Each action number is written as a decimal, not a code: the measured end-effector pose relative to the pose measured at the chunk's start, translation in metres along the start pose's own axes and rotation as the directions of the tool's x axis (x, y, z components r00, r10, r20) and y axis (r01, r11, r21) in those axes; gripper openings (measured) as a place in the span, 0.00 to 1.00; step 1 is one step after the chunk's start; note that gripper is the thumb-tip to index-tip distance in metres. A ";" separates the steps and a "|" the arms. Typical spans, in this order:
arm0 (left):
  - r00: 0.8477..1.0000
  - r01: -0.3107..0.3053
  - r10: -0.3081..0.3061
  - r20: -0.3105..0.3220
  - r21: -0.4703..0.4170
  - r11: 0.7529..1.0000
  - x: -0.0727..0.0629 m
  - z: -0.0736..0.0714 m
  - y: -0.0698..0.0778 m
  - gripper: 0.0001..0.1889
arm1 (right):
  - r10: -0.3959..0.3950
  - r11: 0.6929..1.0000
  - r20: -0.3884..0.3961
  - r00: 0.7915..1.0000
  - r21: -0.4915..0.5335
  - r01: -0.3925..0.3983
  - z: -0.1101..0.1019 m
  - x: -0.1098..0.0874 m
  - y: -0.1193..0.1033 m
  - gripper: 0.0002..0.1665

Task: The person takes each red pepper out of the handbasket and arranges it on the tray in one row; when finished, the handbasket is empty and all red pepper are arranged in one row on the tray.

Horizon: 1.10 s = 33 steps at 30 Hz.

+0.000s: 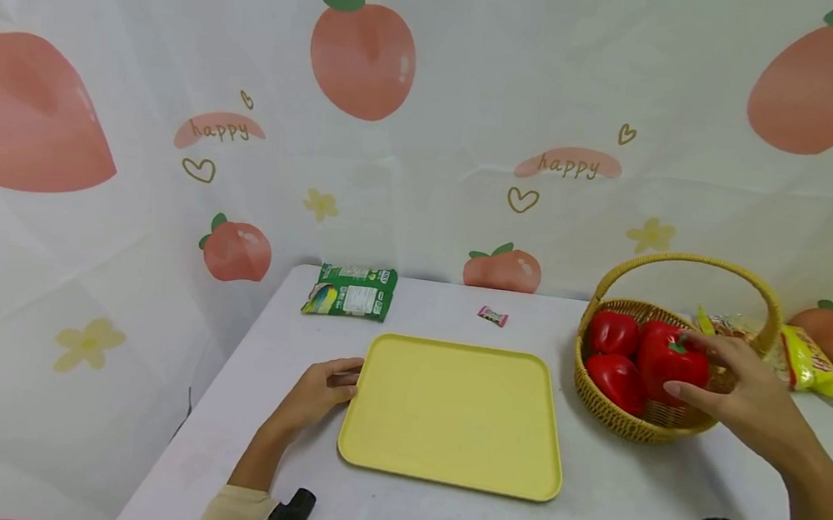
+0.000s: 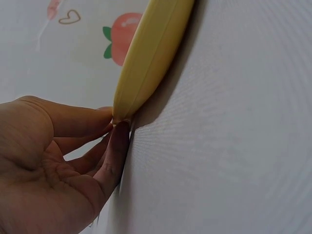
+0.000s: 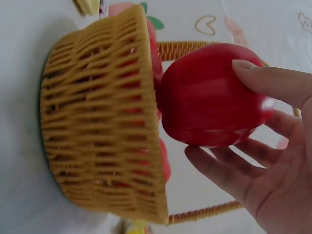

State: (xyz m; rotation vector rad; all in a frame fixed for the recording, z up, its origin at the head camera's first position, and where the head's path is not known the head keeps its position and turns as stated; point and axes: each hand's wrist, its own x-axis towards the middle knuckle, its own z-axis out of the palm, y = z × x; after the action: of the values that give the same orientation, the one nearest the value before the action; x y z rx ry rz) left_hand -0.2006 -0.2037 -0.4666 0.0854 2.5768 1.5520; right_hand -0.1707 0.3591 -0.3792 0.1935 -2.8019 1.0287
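My left hand (image 1: 321, 389) is at the left edge of a yellow rectangular tray (image 1: 454, 414). In the left wrist view, thumb and fingers pinch the rim of the tray (image 2: 151, 58), which lies close to the table. On the right, my right hand (image 1: 749, 401) grips a glossy red bell pepper (image 1: 670, 364) with a green stem. The right wrist view has this bell pepper (image 3: 214, 97) just above the rim of a woven basket (image 3: 102, 117), held between thumb and fingers. Inside the basket (image 1: 637, 429) lie other red, shiny pieces (image 1: 612, 379), partly hidden by the pepper.
A green snack packet (image 1: 353, 292) lies at the table's back left. Behind the tray is a small pink wrapped candy (image 1: 493, 316). A yellow snack bag (image 1: 813, 361) sits behind the basket at right. The basket's tall handle (image 1: 688, 259) arches over it. A printed curtain (image 1: 430, 194) hangs behind the table.
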 end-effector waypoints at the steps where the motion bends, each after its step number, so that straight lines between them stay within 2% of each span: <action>1: 1.000 0.001 -0.001 0.000 -0.002 1.000 0.000 0.000 0.000 0.25 | -0.009 1.000 -0.007 1.000 0.005 0.009 0.001 0.000 -0.002 0.46; 6: 1.000 0.003 -0.003 -0.007 -0.005 1.000 0.000 0.001 -0.001 0.25 | -0.024 0.999 0.023 0.999 0.022 0.023 0.009 0.000 -0.020 0.52; 13: 1.000 0.001 -0.001 -0.010 -0.013 1.000 0.001 0.001 0.000 0.25 | -0.167 0.986 0.010 0.986 0.013 0.167 0.041 0.008 -0.051 0.48; 16: 1.000 0.001 -0.001 -0.010 -0.016 1.000 0.001 0.001 -0.001 0.25 | -0.192 0.981 0.027 0.981 0.024 0.191 0.058 0.014 -0.064 0.47; 22: 1.000 -0.007 0.007 -0.014 -0.027 1.000 0.002 0.002 -0.003 0.25 | -0.187 0.976 0.095 0.978 0.132 0.174 0.089 0.025 -0.087 0.47; 27: 1.000 -0.011 0.011 -0.009 -0.027 1.000 0.002 0.003 -0.003 0.25 | -0.178 0.957 0.164 0.970 0.257 0.132 0.116 0.034 -0.100 0.49; 33: 1.000 -0.006 0.006 -0.012 -0.017 1.000 -0.001 0.002 0.000 0.25 | -0.266 0.923 0.170 0.949 0.330 0.200 0.151 0.045 -0.113 0.48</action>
State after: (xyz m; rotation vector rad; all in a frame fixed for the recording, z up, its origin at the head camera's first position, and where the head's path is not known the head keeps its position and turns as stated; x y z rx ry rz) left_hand -0.1995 -0.2024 -0.4678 0.0822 2.5740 1.5810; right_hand -0.2101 0.1722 -0.4135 0.6976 -2.6844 1.4542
